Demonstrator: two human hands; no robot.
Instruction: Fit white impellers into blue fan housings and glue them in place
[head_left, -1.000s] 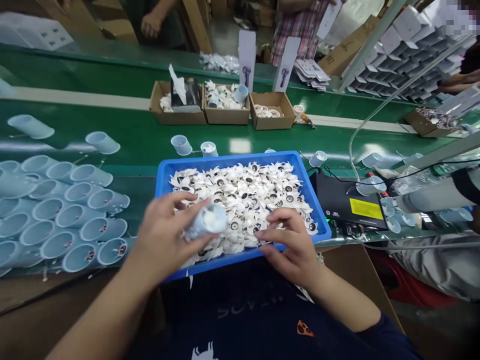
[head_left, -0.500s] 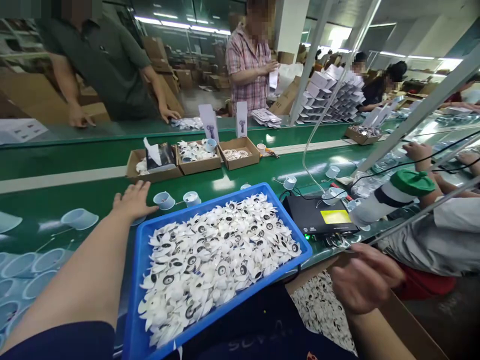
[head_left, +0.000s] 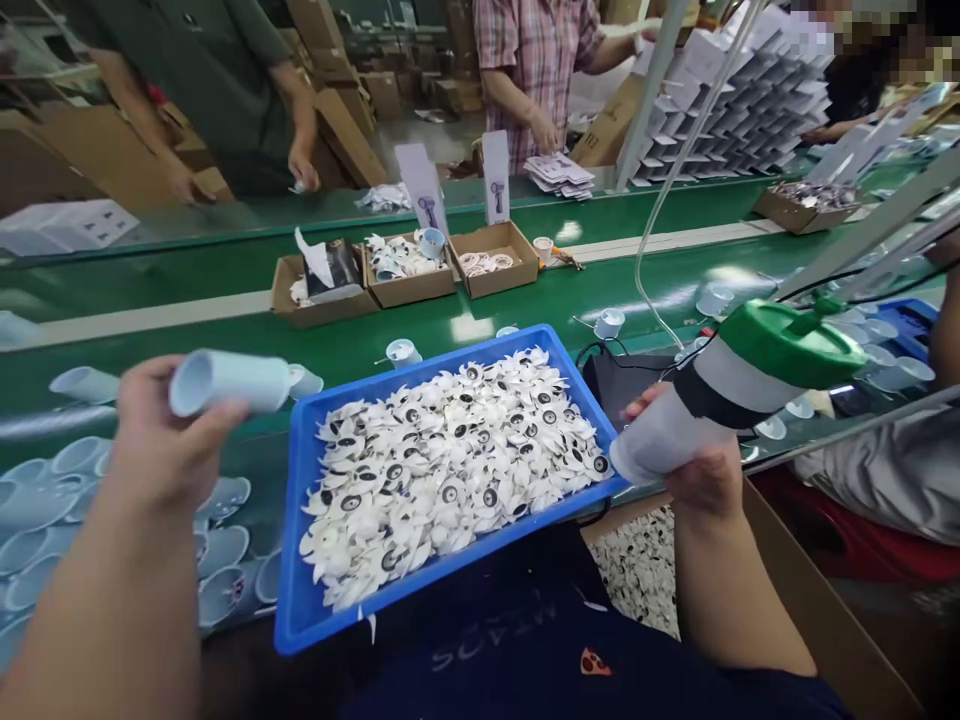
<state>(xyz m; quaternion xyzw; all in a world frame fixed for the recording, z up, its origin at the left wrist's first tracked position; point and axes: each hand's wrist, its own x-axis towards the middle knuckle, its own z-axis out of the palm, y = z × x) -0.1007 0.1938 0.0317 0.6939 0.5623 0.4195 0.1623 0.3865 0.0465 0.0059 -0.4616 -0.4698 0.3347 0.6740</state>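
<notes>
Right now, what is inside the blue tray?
The blue tray holds a heap of white fan impellers with dark hubs. They cover most of its floor; anything beneath cannot be seen.

- The tray [head_left: 294,560] is bright blue.
- The fan blades [head_left: 450,470] inside the tray are white with black centres.
- The tube [head_left: 232,382] left of the tray is pale blue, like the cups [head_left: 217,550] lower left of it.
- The tool [head_left: 735,385] right of the tray is white, with a black band and a green cap.
- The belt [head_left: 225,345] behind the tray is green with a cream stripe.
- The boxes [head_left: 491,278] beyond the tray are brown.
- The shirt [head_left: 532,40] far behind the tray is red-and-white checked.
</notes>
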